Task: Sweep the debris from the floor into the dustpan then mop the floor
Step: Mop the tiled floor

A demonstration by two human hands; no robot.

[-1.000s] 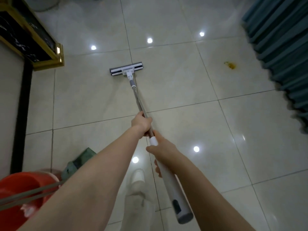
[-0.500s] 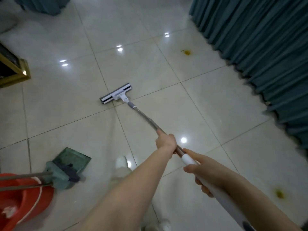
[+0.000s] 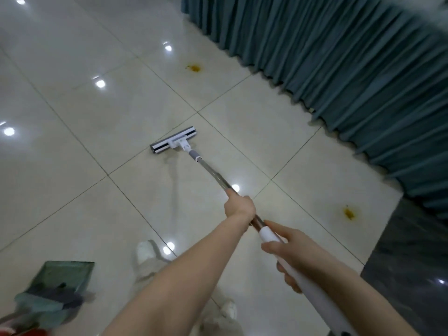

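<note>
Steel-shafted and slim, the mop (image 3: 211, 173) looks light and stiff. Its flat head (image 3: 173, 140) lies flush on the glossy tile floor (image 3: 72, 178), out ahead of the person. The left hand (image 3: 240, 207) wraps the bare metal, and the right hand (image 3: 288, 248) curls round the white grip (image 3: 268, 235) just behind; that spaced hold should steer it well. One yellow stain (image 3: 194, 67) sits beyond the head, another stain (image 3: 349, 212) to the right, near the teal curtain (image 3: 339, 69). A green dustpan (image 3: 60, 280) lies at lower left.

Tiled indoor room (image 3: 72, 57) (teal floor-length curtain (image 3: 339, 57)).
</note>
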